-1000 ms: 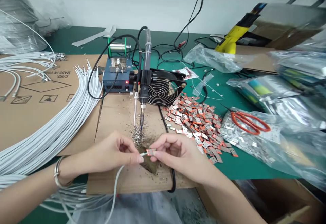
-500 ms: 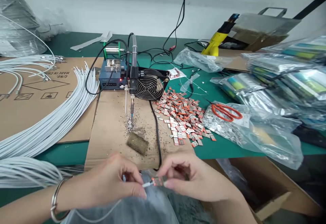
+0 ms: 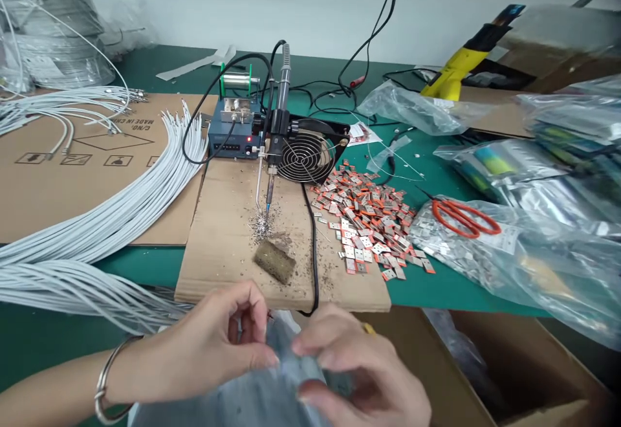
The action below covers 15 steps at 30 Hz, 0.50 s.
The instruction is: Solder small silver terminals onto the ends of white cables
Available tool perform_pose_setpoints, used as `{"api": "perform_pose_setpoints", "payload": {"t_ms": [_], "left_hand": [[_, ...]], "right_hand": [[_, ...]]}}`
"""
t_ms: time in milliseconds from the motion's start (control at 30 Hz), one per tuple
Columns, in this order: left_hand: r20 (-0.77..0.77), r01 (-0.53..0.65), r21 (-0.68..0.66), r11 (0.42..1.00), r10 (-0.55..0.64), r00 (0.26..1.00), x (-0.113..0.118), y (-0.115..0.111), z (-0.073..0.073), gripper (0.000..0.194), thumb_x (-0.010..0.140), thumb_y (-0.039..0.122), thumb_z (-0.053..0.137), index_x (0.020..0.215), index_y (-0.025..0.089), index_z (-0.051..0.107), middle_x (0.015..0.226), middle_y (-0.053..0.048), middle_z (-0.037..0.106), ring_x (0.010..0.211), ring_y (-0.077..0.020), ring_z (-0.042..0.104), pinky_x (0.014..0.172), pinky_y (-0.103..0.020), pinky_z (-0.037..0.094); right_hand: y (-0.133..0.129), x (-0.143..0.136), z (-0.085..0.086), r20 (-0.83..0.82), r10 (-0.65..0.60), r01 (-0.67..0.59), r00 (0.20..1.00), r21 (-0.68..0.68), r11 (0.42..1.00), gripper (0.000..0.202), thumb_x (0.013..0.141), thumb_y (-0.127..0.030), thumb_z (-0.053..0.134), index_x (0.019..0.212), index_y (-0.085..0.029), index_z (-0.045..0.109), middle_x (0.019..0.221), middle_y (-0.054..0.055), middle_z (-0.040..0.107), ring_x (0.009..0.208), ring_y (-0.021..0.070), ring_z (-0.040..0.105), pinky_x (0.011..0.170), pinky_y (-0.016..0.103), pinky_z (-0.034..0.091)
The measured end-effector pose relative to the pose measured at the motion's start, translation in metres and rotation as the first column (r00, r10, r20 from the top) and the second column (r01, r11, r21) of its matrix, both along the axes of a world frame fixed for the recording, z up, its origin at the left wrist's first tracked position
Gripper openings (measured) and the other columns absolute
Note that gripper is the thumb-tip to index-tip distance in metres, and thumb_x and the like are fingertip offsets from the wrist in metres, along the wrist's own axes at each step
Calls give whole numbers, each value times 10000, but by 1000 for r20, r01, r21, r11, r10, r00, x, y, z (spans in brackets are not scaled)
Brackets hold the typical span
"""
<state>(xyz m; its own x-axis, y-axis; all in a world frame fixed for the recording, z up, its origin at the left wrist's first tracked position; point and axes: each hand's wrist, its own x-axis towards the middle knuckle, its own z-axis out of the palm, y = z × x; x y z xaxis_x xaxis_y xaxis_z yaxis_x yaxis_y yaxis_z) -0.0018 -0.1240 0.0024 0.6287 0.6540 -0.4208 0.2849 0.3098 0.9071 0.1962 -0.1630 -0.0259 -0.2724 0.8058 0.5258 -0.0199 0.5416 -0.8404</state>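
Note:
My left hand (image 3: 228, 339) is in front of my lap with thumb and forefinger brought together. What lies in its pinch is hidden. A small reddish tip shows just beyond its fingertips, too small to name. My right hand (image 3: 359, 365) is close by on the right, somewhat blurred, thumb and fingers apart with nothing distinct between them. Ahead of the hands lie a brown sponge (image 3: 274, 262) and a pile of metal USB plugs with orange parts (image 3: 363, 217). A soldering iron (image 3: 277, 136) stands clamped tip down above solder crumbs.
A blue soldering station (image 3: 230, 136), a solder reel (image 3: 237, 81) and a fan (image 3: 305, 158) stand behind the cardboard. White cable bundles (image 3: 130, 200) lie left. Right are orange-handled scissors (image 3: 466, 218) on a plastic bag, a yellow heat gun (image 3: 453, 74) and an open carton (image 3: 528, 349) below.
The USB plug and white cable end seen between my hands no longer show. My right hand has opened and turned. The whole view has shifted left and slightly up.

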Motion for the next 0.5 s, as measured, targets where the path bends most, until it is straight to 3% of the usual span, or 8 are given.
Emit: {"api": "perform_pose_setpoints", "payload": {"t_ms": [167, 500], "left_hand": [[225, -10, -228, 974, 62, 972, 8, -3, 1, 308, 696, 149, 691, 722, 162, 384, 658, 57, 479, 568, -53, 370, 511, -186, 278], [257, 47, -258, 965, 22, 966, 9, -2, -5, 315, 659, 107, 698, 731, 161, 397, 585, 93, 435, 516, -35, 346, 455, -162, 247]], "right_hand": [[-2, -18, -6, 73, 54, -58, 996, 58, 997, 341, 765, -61, 610, 1006, -253, 465, 863, 37, 640, 736, 168, 586, 669, 308, 483], [-2, -10, -5, 206, 48, -80, 977, 148, 986, 338, 752, -28, 548, 975, -269, 471, 776, 6, 659, 641, 155, 559, 577, 278, 455]]}}
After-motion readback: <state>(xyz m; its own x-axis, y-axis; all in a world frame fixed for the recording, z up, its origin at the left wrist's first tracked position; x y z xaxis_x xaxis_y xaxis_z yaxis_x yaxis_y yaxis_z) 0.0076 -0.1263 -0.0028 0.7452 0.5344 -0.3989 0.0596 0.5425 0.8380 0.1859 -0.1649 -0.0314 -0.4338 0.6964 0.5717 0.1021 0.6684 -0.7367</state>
